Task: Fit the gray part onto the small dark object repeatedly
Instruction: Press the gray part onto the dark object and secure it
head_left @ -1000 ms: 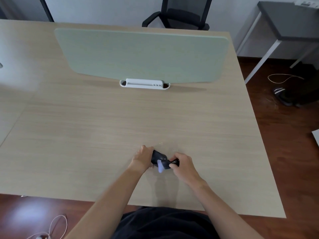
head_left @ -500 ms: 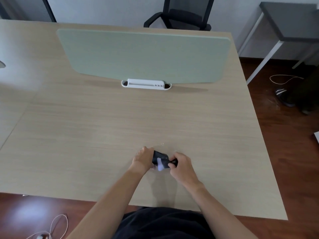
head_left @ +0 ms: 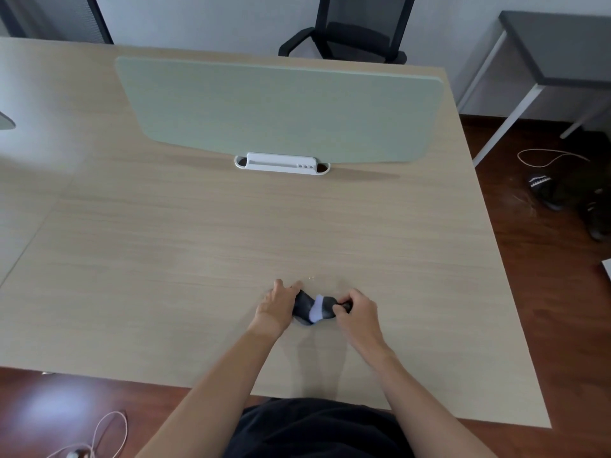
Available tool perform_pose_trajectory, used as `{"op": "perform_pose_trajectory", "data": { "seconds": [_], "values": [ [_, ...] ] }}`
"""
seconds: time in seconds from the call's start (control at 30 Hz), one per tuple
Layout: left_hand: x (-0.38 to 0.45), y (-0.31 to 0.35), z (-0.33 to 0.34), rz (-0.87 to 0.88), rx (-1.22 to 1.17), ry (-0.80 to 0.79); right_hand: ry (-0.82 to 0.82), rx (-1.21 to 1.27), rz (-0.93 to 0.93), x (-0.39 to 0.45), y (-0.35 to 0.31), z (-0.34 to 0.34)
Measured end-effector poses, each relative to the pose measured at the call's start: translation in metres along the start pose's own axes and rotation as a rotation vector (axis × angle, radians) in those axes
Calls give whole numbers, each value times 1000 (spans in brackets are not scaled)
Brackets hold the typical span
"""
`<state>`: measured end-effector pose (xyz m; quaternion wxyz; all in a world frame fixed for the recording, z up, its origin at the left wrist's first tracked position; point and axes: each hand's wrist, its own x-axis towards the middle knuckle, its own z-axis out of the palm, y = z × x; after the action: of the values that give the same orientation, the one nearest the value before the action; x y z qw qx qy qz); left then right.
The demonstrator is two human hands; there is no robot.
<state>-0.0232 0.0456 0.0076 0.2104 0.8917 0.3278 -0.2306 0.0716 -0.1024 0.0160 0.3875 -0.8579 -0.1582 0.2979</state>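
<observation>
- We hold the small dark object (head_left: pixel 303 308) between our two hands, low over the near middle of the desk (head_left: pixel 198 246).
- Our left hand (head_left: pixel 277 308) is closed around its left end.
- Our right hand (head_left: pixel 357 314) pinches the right end, fingers curled tight.
- The gray part (head_left: pixel 327 307) sits on the object's right half, just beside a pale band (head_left: pixel 316 311).

small dark object (head_left: pixel 302 310) with gray part (head_left: pixel 325 309), pale lavender band between, on table
</observation>
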Motion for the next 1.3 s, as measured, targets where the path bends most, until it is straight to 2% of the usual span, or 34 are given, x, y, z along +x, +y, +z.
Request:
{"op": "perform_pose_trajectory", "data": {
  "seconds": [0.1,0.2,0.33,0.43,0.7,0.8,0.97,1.13,1.2,1.3],
  "values": [
    [-3,-2,3,34,43,43,89,-17,21,4,8,-11],
    [-5,-1,8,39,17,54,61,37,-5,3,3,-10],
    [-6,7,14,-84,-307,124,-60,17,-33,1,0,3],
    [-9,17,12,-202,-493,192,-43,4,-7,2,5,5],
    [-8,19,16,-245,-563,171,96,-13,-44,4,6,-5],
    [-5,16,12,-212,-550,127,33,39,-40,2,1,-1],
    [0,7,9,-150,-522,56,-53,-21,-27,0,4,4],
    [-10,9,17,-189,-539,97,91,53,-49,2,4,5],
    [-15,10,23,-208,-540,144,63,90,-73,2,-2,10],
    [-19,8,28,-211,-563,154,-64,75,-68,4,-5,21]
  ]
}}
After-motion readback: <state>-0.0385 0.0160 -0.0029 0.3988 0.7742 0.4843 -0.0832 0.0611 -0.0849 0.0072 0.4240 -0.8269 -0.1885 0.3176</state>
